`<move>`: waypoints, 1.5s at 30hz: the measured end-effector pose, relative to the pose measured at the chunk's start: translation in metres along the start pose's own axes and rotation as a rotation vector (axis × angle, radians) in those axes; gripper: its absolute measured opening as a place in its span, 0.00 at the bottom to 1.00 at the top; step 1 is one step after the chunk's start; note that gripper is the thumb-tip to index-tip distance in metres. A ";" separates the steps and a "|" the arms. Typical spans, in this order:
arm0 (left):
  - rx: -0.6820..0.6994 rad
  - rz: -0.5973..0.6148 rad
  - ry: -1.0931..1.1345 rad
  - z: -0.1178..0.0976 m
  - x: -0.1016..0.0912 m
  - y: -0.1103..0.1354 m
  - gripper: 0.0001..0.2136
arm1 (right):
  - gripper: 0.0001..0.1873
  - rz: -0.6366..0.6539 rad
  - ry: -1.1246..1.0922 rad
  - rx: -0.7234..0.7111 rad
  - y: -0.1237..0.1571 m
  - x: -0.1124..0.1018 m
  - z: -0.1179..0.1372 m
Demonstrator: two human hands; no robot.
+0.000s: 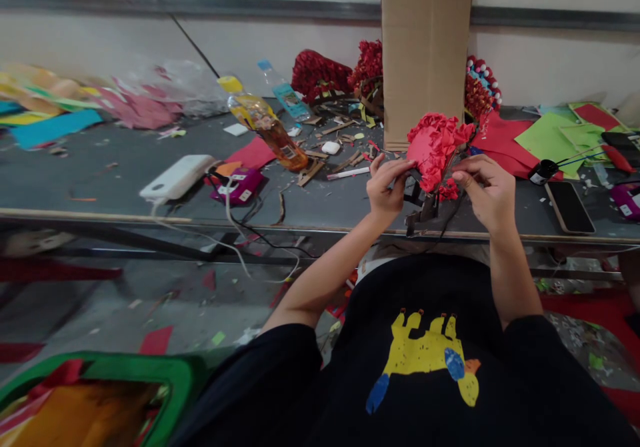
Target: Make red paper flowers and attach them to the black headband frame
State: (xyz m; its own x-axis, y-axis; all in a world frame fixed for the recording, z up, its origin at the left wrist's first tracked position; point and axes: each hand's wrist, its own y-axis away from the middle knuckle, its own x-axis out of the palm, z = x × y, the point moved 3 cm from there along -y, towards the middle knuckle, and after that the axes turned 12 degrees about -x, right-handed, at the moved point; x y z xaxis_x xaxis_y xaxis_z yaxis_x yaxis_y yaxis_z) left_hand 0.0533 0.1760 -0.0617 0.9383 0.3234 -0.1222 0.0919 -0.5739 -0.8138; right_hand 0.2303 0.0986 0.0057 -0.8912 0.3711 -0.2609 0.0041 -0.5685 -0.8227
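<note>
A red piece covered with crumpled paper ruffles (434, 148) is held up at the table's front edge, with a smooth red patch on its left side. My left hand (387, 183) pinches its left edge between thumb and fingers. On the other side, my right hand (484, 183) is closed in a pinch by the right edge; what lies between those fingertips is too small to make out. Below the red piece is a dark stand-like object (423, 212), partly hidden. A small red paper tuft (449, 190) shows between the hands.
A tilted drink bottle (270, 130), a white power bank (177, 177) with cables and cardboard scraps lie left. A cardboard panel (427, 47) stands behind. To the right are a phone (570, 207), a black pot (543, 171) and green paper (547, 139). A green bin (183, 380) stands lower left.
</note>
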 end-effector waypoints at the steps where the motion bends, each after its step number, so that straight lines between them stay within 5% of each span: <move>1: -0.011 0.005 -0.007 0.001 0.000 0.000 0.12 | 0.14 0.008 0.012 0.001 0.000 0.000 0.001; 14: -0.084 0.034 -0.007 0.001 -0.001 0.003 0.13 | 0.17 0.038 -0.021 0.040 0.001 0.001 0.010; 21: -0.078 0.016 0.009 0.006 -0.004 0.005 0.11 | 0.15 -0.075 -0.088 0.040 0.006 -0.003 0.004; 25: -0.126 0.033 -0.033 0.013 -0.006 0.006 0.11 | 0.17 -0.329 -0.014 -0.035 0.002 -0.021 -0.001; 29: -0.126 0.004 -0.038 0.019 -0.011 0.006 0.09 | 0.20 -0.737 -0.077 -0.125 -0.005 -0.060 -0.012; 31: -0.148 -0.026 -0.024 0.023 -0.014 0.006 0.08 | 0.21 -0.835 -0.126 -0.108 -0.005 -0.077 -0.024; 36: -0.373 -0.045 0.222 0.044 -0.012 0.008 0.10 | 0.22 -0.636 0.093 -0.025 0.002 -0.085 -0.061; 38: -0.508 -0.048 0.333 0.055 -0.006 0.009 0.12 | 0.18 -0.480 0.244 0.048 0.006 -0.078 -0.078; 40: -0.628 -0.067 0.410 0.064 0.001 0.011 0.15 | 0.25 -0.369 0.306 0.111 0.009 -0.067 -0.094; 45: -0.892 0.011 0.628 0.069 0.019 0.012 0.19 | 0.20 -0.281 0.215 0.143 0.020 -0.037 -0.108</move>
State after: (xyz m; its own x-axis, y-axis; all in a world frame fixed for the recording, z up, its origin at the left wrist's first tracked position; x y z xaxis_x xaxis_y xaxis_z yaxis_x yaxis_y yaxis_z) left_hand 0.0495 0.2269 -0.1129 0.9203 0.0182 0.3908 0.0530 -0.9955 -0.0785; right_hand 0.3124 0.1528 -0.0556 -0.7329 0.6640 -0.1481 -0.3036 -0.5141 -0.8022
